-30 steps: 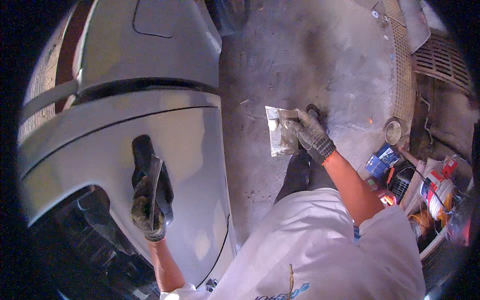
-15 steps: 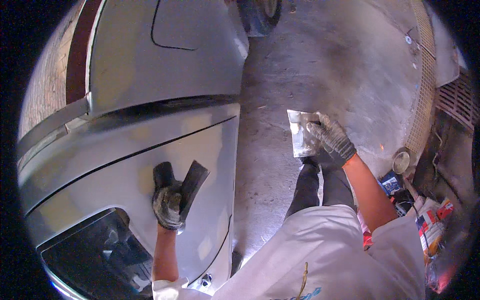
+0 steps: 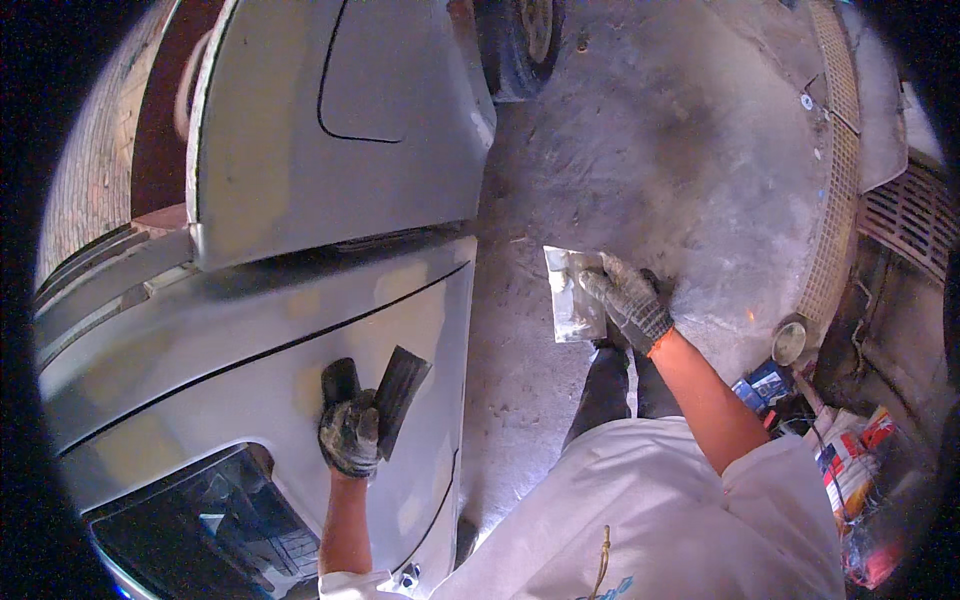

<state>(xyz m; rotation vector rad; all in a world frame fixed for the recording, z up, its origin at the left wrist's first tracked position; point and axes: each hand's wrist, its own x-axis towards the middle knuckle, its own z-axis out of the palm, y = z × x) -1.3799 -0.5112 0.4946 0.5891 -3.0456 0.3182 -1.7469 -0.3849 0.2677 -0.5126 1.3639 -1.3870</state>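
My left hand [image 3: 350,432], in a dirty grey knit glove, is closed over the grey car body panel [image 3: 240,345]. Out of it stick a flat black ridged strip [image 3: 405,392] and a dark round-ended piece [image 3: 340,380]; whether they are one tool I cannot tell. My right hand [image 3: 632,303], gloved likewise, grips the right side of a thin flat plate [image 3: 575,312] above the floor in front of my legs. A whitish smear of paste [image 3: 558,280] lies on the plate's upper left. The panel bears yellowish and pale patches.
A dark headlight [image 3: 205,520] is set in the panel at lower left. Another grey car panel [image 3: 270,150] and a wheel [image 3: 530,40] are farther off. At right are a floor grating [image 3: 835,200], a round tin [image 3: 789,343] and a heap of colourful bags [image 3: 850,460].
The whole view has shifted, with the car panels lower in the picture. My right hand and plate have come left, closer to the car. The black strip now shows more of its broad face.
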